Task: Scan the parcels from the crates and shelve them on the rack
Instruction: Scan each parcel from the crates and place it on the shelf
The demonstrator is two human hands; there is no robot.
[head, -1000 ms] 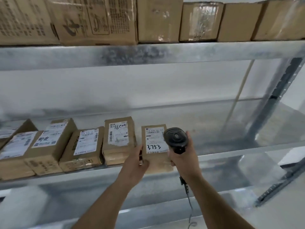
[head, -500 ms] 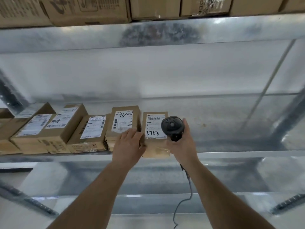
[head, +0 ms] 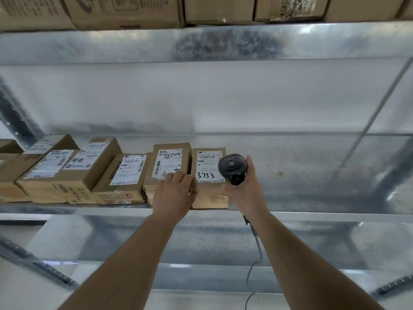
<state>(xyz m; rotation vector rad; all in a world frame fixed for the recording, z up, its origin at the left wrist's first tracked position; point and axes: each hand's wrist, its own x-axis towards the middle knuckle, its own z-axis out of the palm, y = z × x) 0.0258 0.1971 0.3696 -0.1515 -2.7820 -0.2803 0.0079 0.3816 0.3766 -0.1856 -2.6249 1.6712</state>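
Head view: two bare forearms reach up from the bottom of the frame. At centre, the left hand [head: 173,193] rests with loosely bent fingers on the left front corner of the parcel [head: 210,177] marked 3753, gripping nothing. Just right, the right hand [head: 247,189] grips a black scanner [head: 232,167], its cable [head: 254,256] hanging down. That parcel sits on the metal shelf [head: 312,175], last in a row of boxes [head: 125,175] running left. More cartons [head: 125,10] line the top shelf.
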